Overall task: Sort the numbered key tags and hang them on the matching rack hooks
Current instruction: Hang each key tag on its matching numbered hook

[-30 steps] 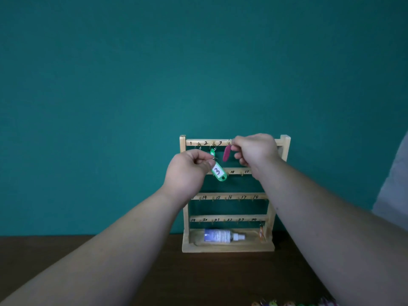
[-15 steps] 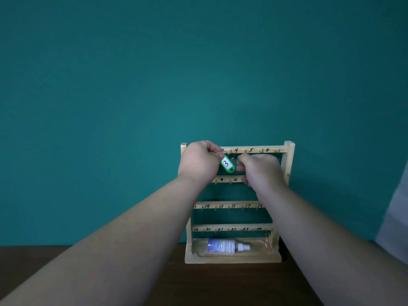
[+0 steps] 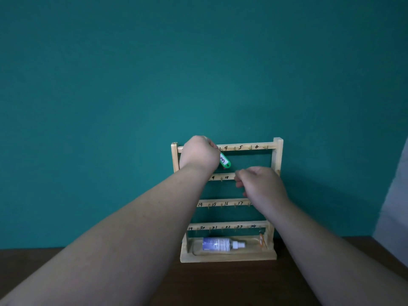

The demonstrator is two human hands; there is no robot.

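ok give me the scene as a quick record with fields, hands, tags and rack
rack: wooden, four numbered rails, upright on the table
left grip: at the top rail, holding the green tag
green tag: numbered 3, tilted, just left of the 4 mark
right grip: lower, by the second rail, fingers curled; contents hidden
bottle: lying in the base tray
orange tag: low at the rack's right end

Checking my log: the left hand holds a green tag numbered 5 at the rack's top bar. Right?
Not quite: the head view shows the green tag reads 3, not 5. The left hand does hold it at the rack's top bar.
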